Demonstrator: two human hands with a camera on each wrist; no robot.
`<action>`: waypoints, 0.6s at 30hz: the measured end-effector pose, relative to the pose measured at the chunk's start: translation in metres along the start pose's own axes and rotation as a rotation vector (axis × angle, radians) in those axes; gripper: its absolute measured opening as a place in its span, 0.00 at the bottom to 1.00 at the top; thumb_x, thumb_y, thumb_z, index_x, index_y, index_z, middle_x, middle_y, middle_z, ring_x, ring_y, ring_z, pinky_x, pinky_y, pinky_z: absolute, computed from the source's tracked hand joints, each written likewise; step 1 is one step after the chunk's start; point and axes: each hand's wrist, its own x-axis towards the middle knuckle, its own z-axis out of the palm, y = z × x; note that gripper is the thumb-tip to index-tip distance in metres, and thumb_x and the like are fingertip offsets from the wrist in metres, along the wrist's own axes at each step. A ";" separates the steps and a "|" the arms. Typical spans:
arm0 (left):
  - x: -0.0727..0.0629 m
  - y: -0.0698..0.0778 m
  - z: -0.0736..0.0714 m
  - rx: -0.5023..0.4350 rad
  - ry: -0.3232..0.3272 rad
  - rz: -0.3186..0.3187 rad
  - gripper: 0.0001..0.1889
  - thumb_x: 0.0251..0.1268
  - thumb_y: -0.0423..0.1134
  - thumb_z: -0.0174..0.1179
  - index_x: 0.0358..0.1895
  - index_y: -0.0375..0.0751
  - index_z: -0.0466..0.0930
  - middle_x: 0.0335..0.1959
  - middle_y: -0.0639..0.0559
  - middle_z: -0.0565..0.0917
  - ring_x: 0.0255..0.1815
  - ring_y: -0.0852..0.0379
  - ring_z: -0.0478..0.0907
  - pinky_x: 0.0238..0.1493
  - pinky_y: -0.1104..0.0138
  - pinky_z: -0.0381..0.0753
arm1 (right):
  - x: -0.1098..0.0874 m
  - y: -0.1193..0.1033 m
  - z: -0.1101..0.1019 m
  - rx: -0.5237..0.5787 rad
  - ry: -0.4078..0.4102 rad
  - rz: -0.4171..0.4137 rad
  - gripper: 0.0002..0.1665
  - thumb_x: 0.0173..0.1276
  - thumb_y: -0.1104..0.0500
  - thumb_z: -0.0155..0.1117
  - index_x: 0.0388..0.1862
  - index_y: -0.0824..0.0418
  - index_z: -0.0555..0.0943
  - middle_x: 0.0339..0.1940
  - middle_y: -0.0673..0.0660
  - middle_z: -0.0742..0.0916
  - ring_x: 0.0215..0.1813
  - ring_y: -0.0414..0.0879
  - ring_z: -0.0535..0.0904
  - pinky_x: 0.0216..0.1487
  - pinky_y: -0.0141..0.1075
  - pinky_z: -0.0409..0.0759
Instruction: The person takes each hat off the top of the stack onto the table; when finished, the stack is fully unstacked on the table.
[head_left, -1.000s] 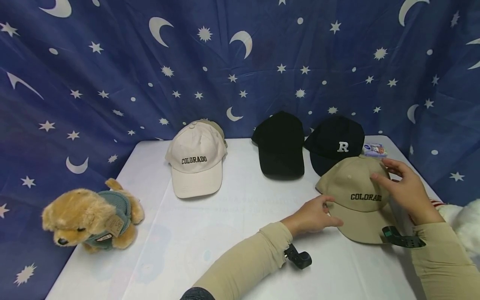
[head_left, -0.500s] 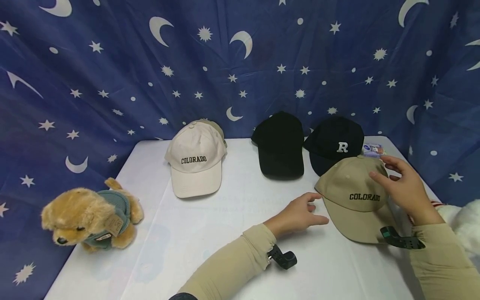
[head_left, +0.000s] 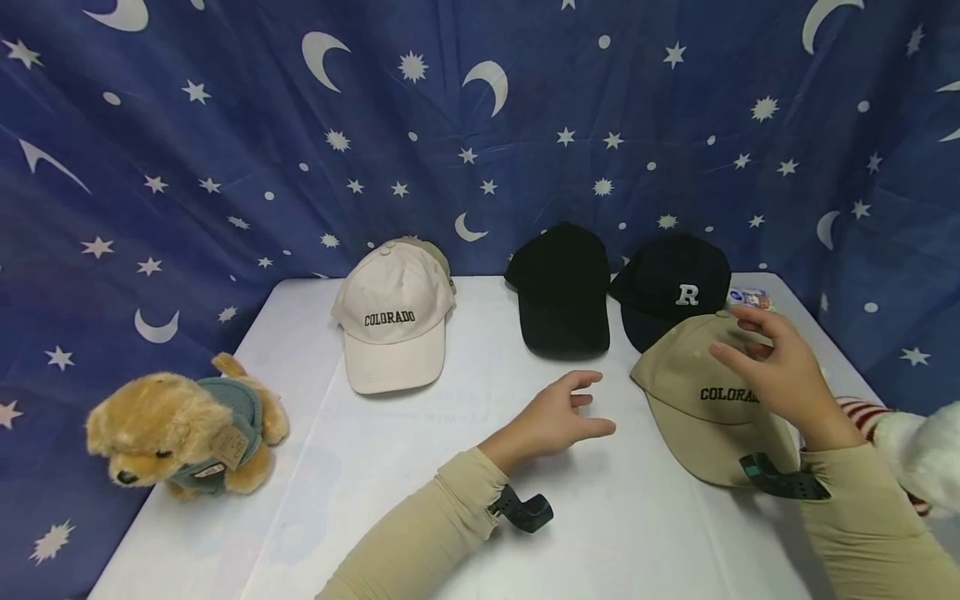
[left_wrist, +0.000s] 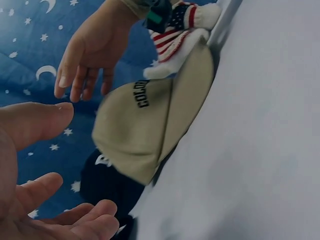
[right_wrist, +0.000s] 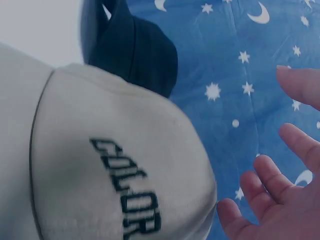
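Observation:
A khaki baseball cap (head_left: 701,367) lettered COLORADO lies on the right side of the white table, its brim toward me. My right hand (head_left: 787,379) hovers over the cap's right side with fingers spread and nothing in them. In the right wrist view those fingers (right_wrist: 270,185) stand beside the crown; whether one fingertip touches it I cannot tell. To the left of the cap, my left hand (head_left: 551,421) is apart from it, above the table, fingers loosely bent and holding nothing. The left wrist view shows its thumb (left_wrist: 37,120) and fingers well separated.
Behind the khaki cap sit a navy cap (head_left: 671,279) with an R and a black cap (head_left: 564,292). A cream COLORADO cap (head_left: 392,321) overlaps another cap at the back left. A plush dog (head_left: 180,429) lies left, a white plush toy (head_left: 926,450) right, a small purple packet (head_left: 750,298) behind.
My left hand has let go of the khaki cap's brim and moved left. My right hand has lifted off the crown and shifted slightly left. The cap stays in place.

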 end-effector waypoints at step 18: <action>-0.034 -0.005 -0.059 0.003 0.102 0.040 0.36 0.61 0.40 0.71 0.72 0.44 0.67 0.72 0.49 0.68 0.69 0.49 0.70 0.68 0.59 0.69 | 0.008 -0.030 0.043 0.025 -0.120 -0.088 0.32 0.66 0.67 0.70 0.67 0.70 0.71 0.65 0.65 0.73 0.60 0.44 0.69 0.53 0.17 0.66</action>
